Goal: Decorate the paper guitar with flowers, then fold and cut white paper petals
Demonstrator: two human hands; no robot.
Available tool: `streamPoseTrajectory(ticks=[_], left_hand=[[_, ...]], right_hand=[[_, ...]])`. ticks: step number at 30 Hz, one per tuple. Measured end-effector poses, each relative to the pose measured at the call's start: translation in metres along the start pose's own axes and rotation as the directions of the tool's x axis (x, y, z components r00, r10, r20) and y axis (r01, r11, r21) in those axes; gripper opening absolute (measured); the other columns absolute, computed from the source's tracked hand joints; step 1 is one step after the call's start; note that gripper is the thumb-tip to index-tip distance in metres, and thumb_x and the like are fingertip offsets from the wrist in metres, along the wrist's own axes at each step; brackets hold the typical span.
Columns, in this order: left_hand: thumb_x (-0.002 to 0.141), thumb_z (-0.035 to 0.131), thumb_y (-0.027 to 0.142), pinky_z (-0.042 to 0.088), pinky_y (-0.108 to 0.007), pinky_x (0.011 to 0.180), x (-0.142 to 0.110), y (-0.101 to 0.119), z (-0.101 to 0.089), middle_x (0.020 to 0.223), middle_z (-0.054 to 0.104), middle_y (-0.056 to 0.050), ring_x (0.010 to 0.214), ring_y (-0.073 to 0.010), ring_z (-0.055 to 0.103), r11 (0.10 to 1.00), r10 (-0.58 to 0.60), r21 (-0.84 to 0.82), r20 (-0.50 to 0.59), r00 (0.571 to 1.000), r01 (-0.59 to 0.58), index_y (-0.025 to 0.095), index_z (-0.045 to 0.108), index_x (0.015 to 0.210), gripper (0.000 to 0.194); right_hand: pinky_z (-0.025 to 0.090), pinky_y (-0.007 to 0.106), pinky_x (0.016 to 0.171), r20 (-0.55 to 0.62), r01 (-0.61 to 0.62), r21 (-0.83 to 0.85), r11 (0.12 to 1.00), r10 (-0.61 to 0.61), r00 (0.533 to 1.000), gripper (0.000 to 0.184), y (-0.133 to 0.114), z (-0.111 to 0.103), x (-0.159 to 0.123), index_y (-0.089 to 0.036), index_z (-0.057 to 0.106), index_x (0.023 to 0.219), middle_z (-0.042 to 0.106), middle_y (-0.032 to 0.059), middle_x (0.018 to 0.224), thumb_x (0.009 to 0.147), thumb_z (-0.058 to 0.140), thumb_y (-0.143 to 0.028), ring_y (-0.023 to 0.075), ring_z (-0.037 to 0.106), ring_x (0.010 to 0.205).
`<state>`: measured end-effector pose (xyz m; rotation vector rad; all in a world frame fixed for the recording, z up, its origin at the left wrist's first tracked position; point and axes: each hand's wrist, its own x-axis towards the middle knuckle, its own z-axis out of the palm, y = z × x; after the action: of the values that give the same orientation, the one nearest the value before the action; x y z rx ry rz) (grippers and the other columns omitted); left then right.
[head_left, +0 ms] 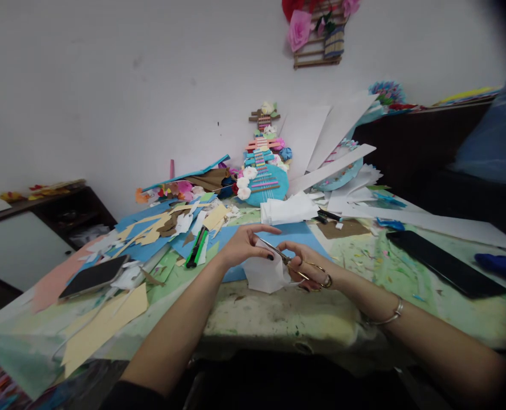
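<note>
Near the table's front edge, my left hand pinches a piece of white paper between thumb and fingers. My right hand is closed on gold-handled scissors, their blades pointing up and left at the top of the paper. The paper hangs below my left hand and between both hands. Behind them a blue sheet lies on the table, with a stack of folded white paper at its far side. Whether the blades are closed on the paper I cannot tell.
A green utility knife and paper scraps lie left, beside a dark tablet-like object. A black phone lies right. At the back stands a blue craft instrument with flowers; long white paper strips lean nearby.
</note>
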<state>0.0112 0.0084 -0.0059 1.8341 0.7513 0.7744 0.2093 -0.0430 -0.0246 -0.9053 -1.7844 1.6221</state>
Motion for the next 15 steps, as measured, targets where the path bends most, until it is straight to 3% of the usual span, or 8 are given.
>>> streamPoseTrajectory(ticks=[15], left_hand=[[0.058, 0.078, 0.021, 0.045, -0.02, 0.053, 0.0018, -0.0019, 0.0071, 0.069, 0.069, -0.003, 0.056, -0.0125, 0.061, 0.996, -0.055, -0.059, 0.08, 0.995, 0.059, 0.016, 0.06, 0.114, 0.059]], right_hand=[[0.027, 0.016, 0.026, 0.03, 0.101, -0.044, 0.994, -0.1, 0.995, 0.07, 0.0097, -0.0034, 0.0023, -0.019, 0.033, 0.103, 0.047, -0.0105, 0.035, 0.065, 0.049, -0.076, 0.0074, 0.034, 0.023]])
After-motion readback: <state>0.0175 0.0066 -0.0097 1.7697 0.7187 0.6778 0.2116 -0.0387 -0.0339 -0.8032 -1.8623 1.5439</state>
